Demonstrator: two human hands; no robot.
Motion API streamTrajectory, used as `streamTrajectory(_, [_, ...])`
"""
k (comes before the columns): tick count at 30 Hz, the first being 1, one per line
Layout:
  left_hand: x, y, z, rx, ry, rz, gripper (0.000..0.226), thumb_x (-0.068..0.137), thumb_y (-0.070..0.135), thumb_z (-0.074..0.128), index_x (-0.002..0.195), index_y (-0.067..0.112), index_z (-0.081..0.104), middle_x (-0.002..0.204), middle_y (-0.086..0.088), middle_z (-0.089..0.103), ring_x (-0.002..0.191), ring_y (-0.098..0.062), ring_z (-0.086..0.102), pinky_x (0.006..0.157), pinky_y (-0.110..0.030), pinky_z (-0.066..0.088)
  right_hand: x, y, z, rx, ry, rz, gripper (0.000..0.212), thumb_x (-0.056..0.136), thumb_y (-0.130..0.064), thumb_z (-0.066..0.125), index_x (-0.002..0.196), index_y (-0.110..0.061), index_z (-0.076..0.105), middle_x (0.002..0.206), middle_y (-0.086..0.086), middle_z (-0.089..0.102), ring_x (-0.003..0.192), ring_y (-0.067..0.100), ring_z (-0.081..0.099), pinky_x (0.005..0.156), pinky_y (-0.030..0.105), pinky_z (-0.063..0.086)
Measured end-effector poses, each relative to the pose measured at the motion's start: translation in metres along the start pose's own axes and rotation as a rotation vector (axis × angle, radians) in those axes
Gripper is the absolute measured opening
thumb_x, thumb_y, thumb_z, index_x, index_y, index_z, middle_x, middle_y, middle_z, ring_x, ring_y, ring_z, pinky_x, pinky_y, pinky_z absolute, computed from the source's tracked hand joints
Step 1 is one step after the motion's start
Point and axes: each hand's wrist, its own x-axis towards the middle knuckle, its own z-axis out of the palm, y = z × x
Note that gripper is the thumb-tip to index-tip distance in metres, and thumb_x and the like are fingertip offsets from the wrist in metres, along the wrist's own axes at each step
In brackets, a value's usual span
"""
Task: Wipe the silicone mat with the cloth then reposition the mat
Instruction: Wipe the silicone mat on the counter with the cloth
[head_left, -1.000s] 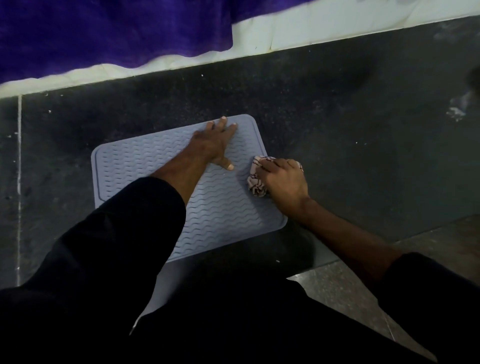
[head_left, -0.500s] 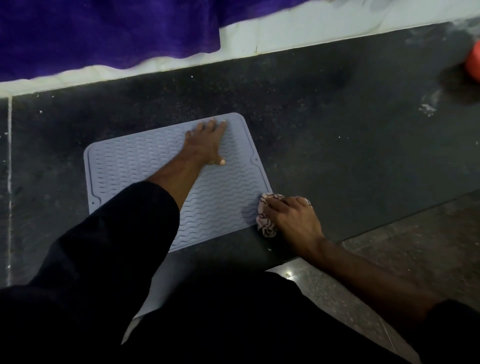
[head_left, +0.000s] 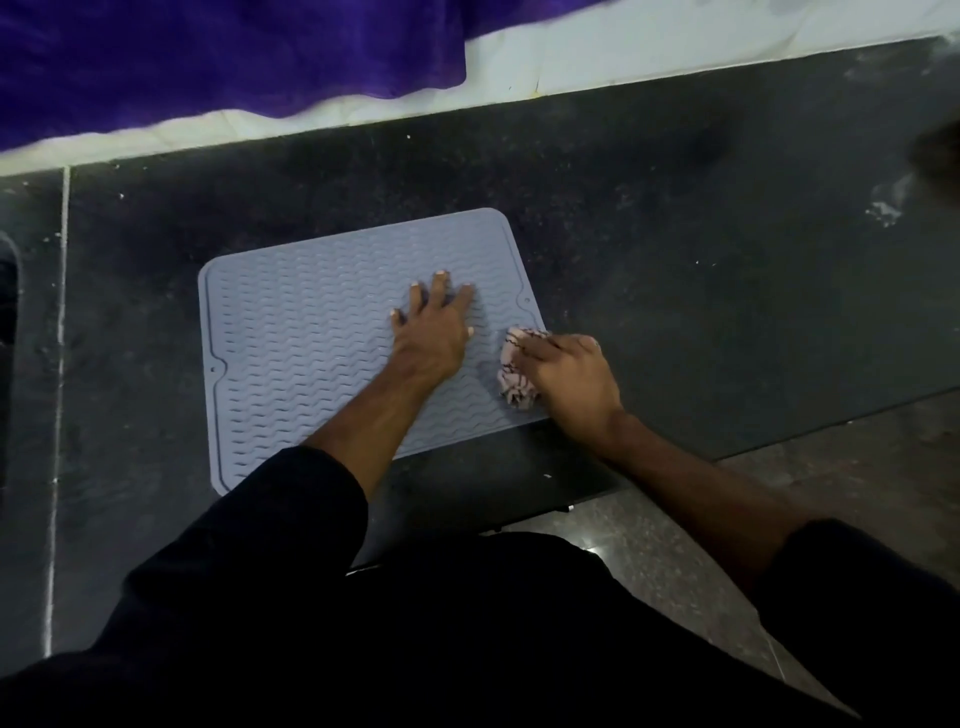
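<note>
Where the left forearm and its dark sleeve (head_left: 270, 525) cross the near edge, part of the silicone mat (head_left: 311, 332) is hidden, and its near left corner barely shows beside the sleeve. Most of the cloth (head_left: 515, 370) is covered by the right hand (head_left: 569, 376), so only a crumpled pale wad with dark lines peeks out on the hand's left side; its full shape cannot be made out. At the far right edge a dark blurred shape is cut off and cannot be identified. Purple fabric (head_left: 208, 57) along the top is also cropped by the frame.

The grey-blue mat lies flat on the dark speckled surface (head_left: 701, 291), slightly skewed. On its right half the left hand (head_left: 434, 332) presses palm down with fingers spread wide, gripping nothing. Just beside it, the right hand is closed around the cloth, pressing it onto the mat's near right corner, with the knuckles reaching past the mat's right edge
</note>
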Motion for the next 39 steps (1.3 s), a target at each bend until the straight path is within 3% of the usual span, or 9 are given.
streamTrajectory(2, [0.000, 0.001, -0.001, 0.000, -0.004, -0.007, 0.061, 0.102, 0.032, 0.040, 0.154, 0.031, 0.008, 0.163, -0.002, -0.009, 0.148, -0.034, -0.009, 0.115, -0.061, 0.002, -0.022, 0.001, 0.006, 0.023, 0.037, -0.009, 0.035, 0.085, -0.019, 0.062, 0.120, -0.018, 0.063, 0.134, 0.003, 0.056, 0.115, 0.032, 0.056, 0.096, 0.044, 0.044])
streamTrajectory(5, [0.000, 0.002, -0.002, -0.005, -0.009, -0.006, 0.061, 0.102, 0.031, 0.040, 0.154, 0.032, 0.008, 0.163, -0.003, -0.010, 0.148, -0.035, -0.009, 0.115, -0.062, 0.003, -0.048, 0.000, 0.010, 0.011, 0.127, -0.031, 0.030, 0.065, -0.013, 0.078, 0.095, -0.015, 0.074, 0.109, 0.006, 0.072, 0.088, 0.032, 0.069, 0.074, 0.040, 0.056])
streamTrajectory(7, [0.000, 0.002, -0.002, -0.010, -0.009, -0.008, 0.061, 0.102, 0.030, 0.041, 0.154, 0.032, 0.008, 0.163, -0.003, -0.010, 0.148, -0.035, -0.010, 0.115, -0.062, 0.002, -0.054, -0.001, 0.012, -0.020, 0.127, -0.028, 0.032, 0.061, -0.013, 0.080, 0.093, -0.015, 0.075, 0.106, 0.004, 0.073, 0.085, 0.030, 0.070, 0.071, 0.037, 0.057])
streamTrajectory(14, [-0.011, -0.003, -0.003, -0.033, 0.027, 0.018, 0.060, 0.102, 0.030, 0.039, 0.155, 0.029, 0.010, 0.163, -0.003, -0.007, 0.148, -0.033, -0.007, 0.116, -0.057, 0.002, -0.052, 0.001, 0.011, -0.037, 0.106, -0.038, 0.029, 0.066, -0.011, 0.076, 0.094, -0.016, 0.074, 0.109, 0.003, 0.072, 0.087, 0.030, 0.069, 0.073, 0.037, 0.055])
streamTrajectory(21, [-0.049, -0.044, 0.003, 0.000, 0.093, -0.036, 0.062, 0.101, 0.040, 0.038, 0.155, 0.026, 0.010, 0.163, -0.003, -0.004, 0.149, -0.027, -0.003, 0.119, -0.051, 0.009, -0.042, 0.005, 0.004, 0.011, 0.019, -0.027, 0.036, 0.084, -0.017, 0.053, 0.119, -0.022, 0.062, 0.129, -0.001, 0.061, 0.109, 0.029, 0.058, 0.086, 0.034, 0.040])
streamTrajectory(26, [-0.080, -0.073, 0.005, -0.025, 0.150, -0.135, 0.063, 0.099, 0.041, 0.042, 0.154, 0.026, 0.016, 0.163, -0.004, 0.000, 0.149, -0.028, 0.001, 0.117, -0.050, 0.012, -0.027, 0.006, -0.017, 0.084, 0.008, 0.000, 0.025, 0.080, -0.017, 0.061, 0.105, -0.023, 0.064, 0.107, 0.002, 0.070, 0.098, 0.024, 0.062, 0.086, 0.033, 0.041])
streamTrajectory(39, [-0.148, -0.113, 0.015, -0.113, 0.215, -0.362, 0.068, 0.095, 0.043, 0.049, 0.154, 0.026, 0.018, 0.163, -0.003, 0.002, 0.149, -0.025, 0.002, 0.118, -0.049, 0.012, 0.024, -0.058, -0.047, 0.282, 0.089, -0.145, 0.036, 0.077, -0.013, 0.070, 0.111, -0.022, 0.070, 0.110, 0.006, 0.072, 0.099, 0.028, 0.066, 0.089, 0.037, 0.051])
